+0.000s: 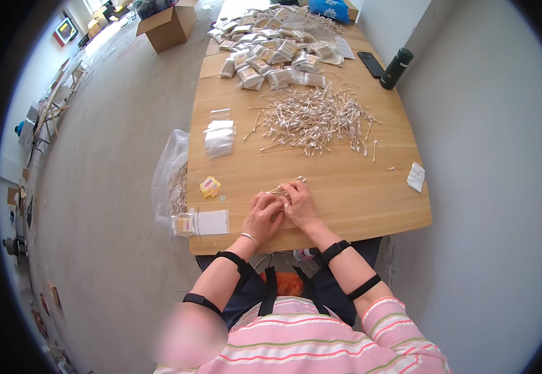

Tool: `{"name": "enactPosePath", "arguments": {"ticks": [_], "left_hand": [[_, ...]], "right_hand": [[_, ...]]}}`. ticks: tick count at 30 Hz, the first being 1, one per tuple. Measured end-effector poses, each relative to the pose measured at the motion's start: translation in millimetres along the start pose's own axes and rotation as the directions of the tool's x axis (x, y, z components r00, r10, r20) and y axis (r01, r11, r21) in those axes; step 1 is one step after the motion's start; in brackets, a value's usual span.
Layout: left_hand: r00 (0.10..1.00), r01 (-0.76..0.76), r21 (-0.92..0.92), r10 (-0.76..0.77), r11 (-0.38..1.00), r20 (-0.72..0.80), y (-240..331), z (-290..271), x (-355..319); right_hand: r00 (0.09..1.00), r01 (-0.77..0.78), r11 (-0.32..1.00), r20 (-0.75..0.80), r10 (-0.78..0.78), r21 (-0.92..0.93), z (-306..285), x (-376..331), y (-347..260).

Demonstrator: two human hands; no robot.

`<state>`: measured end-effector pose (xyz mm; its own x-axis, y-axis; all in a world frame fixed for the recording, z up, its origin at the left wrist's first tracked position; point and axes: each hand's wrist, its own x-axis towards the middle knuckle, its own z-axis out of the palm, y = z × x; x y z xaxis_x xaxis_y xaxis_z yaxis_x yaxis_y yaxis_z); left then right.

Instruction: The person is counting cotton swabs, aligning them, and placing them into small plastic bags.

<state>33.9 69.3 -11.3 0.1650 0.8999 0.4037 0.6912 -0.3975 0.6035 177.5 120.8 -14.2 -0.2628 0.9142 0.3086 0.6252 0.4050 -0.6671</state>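
Note:
Close to the table's near edge, my left hand and my right hand meet, fingers curled together around a few cotton swabs. White swab tips stick out past the right fingers. My palms and the lower parts of the swabs are hidden. Beyond my hands spreads a large loose heap of cotton swabs. Left of my left hand, a filled swab packet juts over the table's left edge beside a white card. Small yellow labels lie just above it.
Clear plastic sleeves lie stacked at left. Filled packets pile up at the far end, near a phone and a dark bottle. Folded tissue rests at right. A plastic bag hangs beside the table; a wall borders its right.

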Motion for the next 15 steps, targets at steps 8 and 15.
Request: {"name": "enactPosePath", "arguments": {"ticks": [8,15], "left_hand": [[0.986,0.123,0.034,-0.119,0.992,-0.114,8,-1,7],[0.996,0.07,0.028,-0.069,0.997,-0.052,-10,10,-1]], "right_hand": [[0.993,0.096,0.995,0.069,-0.093,-0.033,-39,2,26],[0.99,0.067,0.988,0.134,-0.048,-0.142,-49,-1,45]]}}
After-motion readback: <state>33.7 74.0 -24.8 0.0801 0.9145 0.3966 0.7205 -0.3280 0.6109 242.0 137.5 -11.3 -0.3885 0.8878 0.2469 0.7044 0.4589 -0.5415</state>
